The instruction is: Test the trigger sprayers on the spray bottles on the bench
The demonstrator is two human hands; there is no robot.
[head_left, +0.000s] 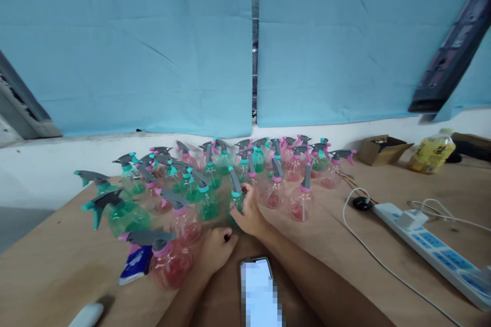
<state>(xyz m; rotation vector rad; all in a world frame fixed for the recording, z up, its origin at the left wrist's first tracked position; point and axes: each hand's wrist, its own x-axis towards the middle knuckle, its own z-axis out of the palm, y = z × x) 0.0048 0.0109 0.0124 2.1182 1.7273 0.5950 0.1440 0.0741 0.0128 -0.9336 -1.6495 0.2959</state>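
Note:
My right hand (250,210) is wrapped round a small spray bottle (235,184) with a green body, turquoise collar and grey head. The bottle stands upright on the table at the front of a crowd of similar bottles. Just left of it, my left hand (218,249) rests low over the table with its fingers curled in. A dark spot shows at its fingertips, too small to name. Close to that hand are a pink spray bottle (172,263) and another pink one (186,222) behind it. A green bottle (207,203) stands beside the held one.
Several green and pink spray bottles (276,191) fill the table's back. A phone (261,291) lies between my forearms. At right are a white power strip (433,250) with cables, a cardboard box (383,152) and a yellow drink bottle (431,153). A purple packet (136,264) lies left.

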